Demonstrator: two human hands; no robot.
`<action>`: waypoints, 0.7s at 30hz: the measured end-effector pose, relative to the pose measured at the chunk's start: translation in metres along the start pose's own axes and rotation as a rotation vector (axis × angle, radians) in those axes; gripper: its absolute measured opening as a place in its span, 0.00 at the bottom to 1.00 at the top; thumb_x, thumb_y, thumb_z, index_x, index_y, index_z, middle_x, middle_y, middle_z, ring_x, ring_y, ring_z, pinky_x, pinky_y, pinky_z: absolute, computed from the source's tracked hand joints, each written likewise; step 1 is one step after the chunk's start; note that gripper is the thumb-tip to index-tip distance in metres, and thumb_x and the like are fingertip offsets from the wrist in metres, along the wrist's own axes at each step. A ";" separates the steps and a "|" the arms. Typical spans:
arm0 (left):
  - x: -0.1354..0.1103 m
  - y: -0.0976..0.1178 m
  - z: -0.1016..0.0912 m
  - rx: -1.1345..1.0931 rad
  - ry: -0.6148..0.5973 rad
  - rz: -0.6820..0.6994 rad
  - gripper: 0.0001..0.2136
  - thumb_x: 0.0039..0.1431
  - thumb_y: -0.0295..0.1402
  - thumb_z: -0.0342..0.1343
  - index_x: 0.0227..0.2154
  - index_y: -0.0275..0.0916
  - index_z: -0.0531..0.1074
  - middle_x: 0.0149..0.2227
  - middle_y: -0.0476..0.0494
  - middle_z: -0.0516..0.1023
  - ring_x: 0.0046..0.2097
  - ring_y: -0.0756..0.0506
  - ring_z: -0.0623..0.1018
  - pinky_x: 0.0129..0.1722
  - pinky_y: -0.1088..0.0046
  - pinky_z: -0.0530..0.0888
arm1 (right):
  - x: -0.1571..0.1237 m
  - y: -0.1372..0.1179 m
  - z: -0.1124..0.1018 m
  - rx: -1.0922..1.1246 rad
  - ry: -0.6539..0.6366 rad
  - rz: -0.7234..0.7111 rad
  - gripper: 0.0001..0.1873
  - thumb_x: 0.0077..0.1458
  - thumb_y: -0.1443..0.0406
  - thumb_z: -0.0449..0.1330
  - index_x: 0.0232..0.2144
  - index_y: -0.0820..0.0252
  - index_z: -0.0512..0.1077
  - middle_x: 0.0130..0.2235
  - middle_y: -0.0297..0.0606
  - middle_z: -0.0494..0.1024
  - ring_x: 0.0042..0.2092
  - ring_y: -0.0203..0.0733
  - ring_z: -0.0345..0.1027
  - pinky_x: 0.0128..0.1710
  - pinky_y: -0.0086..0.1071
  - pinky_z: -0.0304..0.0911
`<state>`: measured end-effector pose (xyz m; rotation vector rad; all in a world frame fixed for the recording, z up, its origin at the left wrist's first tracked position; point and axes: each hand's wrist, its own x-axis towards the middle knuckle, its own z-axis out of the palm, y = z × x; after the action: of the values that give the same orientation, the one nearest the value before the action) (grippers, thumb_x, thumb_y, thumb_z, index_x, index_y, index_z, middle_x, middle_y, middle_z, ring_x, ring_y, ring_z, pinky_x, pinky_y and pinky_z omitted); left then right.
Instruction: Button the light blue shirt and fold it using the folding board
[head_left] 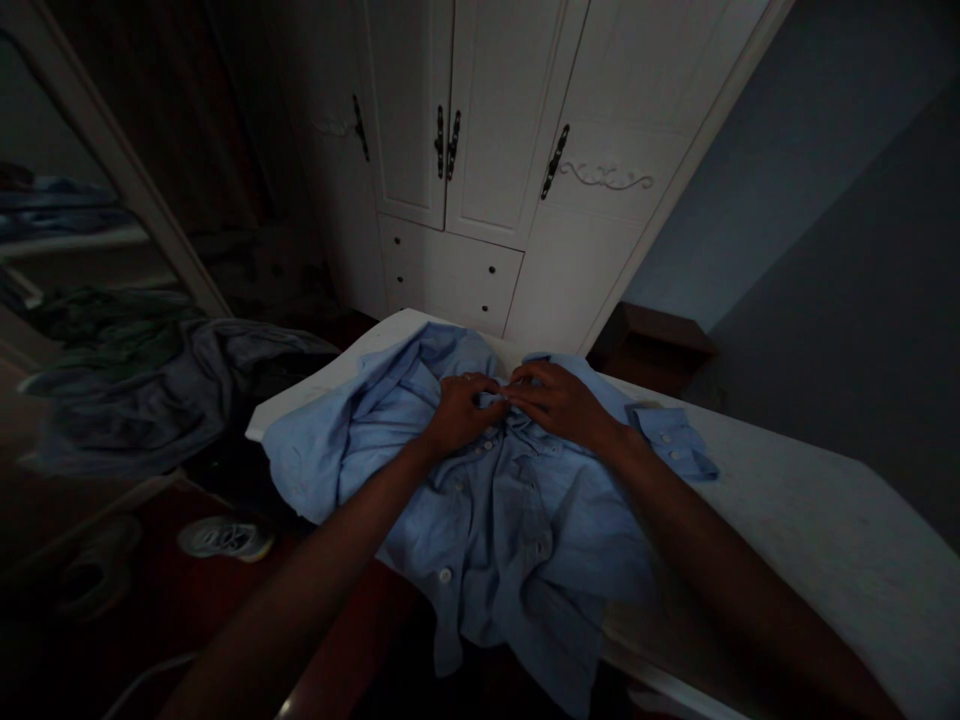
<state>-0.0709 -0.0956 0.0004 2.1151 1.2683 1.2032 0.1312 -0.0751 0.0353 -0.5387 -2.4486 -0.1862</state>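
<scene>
A light blue button-up shirt [585, 530] lies spread over a white table, its lower hem hanging past the near edge. Near the collar, my left hand [463, 408] pinches the shirt's fabric, with a ring on one finger. My right hand [555, 400] meets it there, its fingertips closed on the same spot. Whether a button sits between the fingers is too small and dark to tell. Below the hands the front is unfastened, with a white button [445, 576] on the left edge. One cuff [675, 440] rests to the right of my right wrist.
The white table [795, 500] extends to the right. Behind it stands a white wardrobe [487, 130] with dark handles. A brown cabinet [660, 340] is at the back right. Piled clothes [150, 390] lie at left, near a mirror; a shoe [225, 538] is on the red floor.
</scene>
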 end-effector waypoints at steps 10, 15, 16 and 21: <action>0.003 -0.003 0.001 -0.025 0.007 -0.037 0.08 0.52 0.34 0.62 0.34 0.39 0.78 0.38 0.44 0.82 0.43 0.43 0.79 0.49 0.65 0.70 | -0.005 0.014 0.008 0.055 0.029 0.002 0.12 0.65 0.64 0.54 0.41 0.56 0.78 0.39 0.41 0.80 0.41 0.43 0.73 0.40 0.38 0.68; 0.002 -0.002 0.001 -0.040 -0.008 -0.023 0.07 0.52 0.35 0.62 0.33 0.40 0.79 0.38 0.45 0.82 0.44 0.43 0.79 0.48 0.66 0.70 | -0.001 0.010 0.004 0.054 -0.035 0.012 0.14 0.66 0.59 0.53 0.38 0.57 0.78 0.37 0.41 0.80 0.40 0.43 0.73 0.40 0.38 0.68; 0.002 -0.002 0.001 -0.040 -0.008 -0.023 0.06 0.52 0.35 0.62 0.33 0.40 0.79 0.38 0.45 0.82 0.44 0.43 0.79 0.48 0.66 0.70 | 0.000 0.009 0.004 0.055 -0.042 0.015 0.15 0.66 0.58 0.54 0.38 0.57 0.78 0.37 0.41 0.80 0.39 0.43 0.73 0.40 0.38 0.68; 0.003 0.000 0.000 -0.026 -0.025 -0.029 0.06 0.52 0.34 0.62 0.32 0.39 0.79 0.37 0.45 0.82 0.42 0.44 0.79 0.48 0.66 0.71 | 0.001 0.008 0.005 0.124 -0.044 0.020 0.14 0.66 0.59 0.53 0.36 0.58 0.77 0.36 0.40 0.78 0.39 0.42 0.71 0.40 0.36 0.68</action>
<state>-0.0702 -0.0936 0.0018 2.0796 1.2611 1.1718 0.1312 -0.0663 0.0324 -0.5169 -2.4766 -0.0142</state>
